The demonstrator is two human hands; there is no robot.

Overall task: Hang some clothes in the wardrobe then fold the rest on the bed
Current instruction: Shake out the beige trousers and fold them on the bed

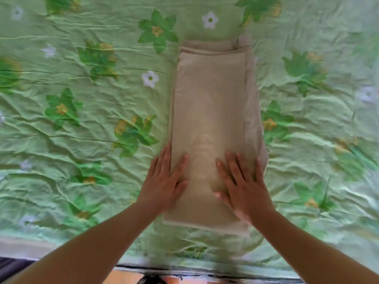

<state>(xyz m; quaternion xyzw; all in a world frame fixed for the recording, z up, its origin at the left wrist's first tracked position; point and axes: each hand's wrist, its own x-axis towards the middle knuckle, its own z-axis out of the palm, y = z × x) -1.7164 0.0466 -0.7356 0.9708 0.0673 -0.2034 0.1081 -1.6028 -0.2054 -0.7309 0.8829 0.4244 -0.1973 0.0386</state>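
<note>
A wrinkled pale green sheet [82, 140] fills almost the whole frame; it is printed with large green flowers [156, 30] with yellow centres and small white flowers [210, 19], scattered on all sides; creases run mostly across it. Along the bottom edge a thin dark strip [205, 272] borders the sheet; below it, at lower centre, shows an orange-brown floor [125, 277]; a dark, blurred patch [12, 265] sits in the lower left corner, too unclear to identify.

Bare forearms (both uncovered throughout) lead to left hand [164, 182] and right hand [245, 189].
</note>
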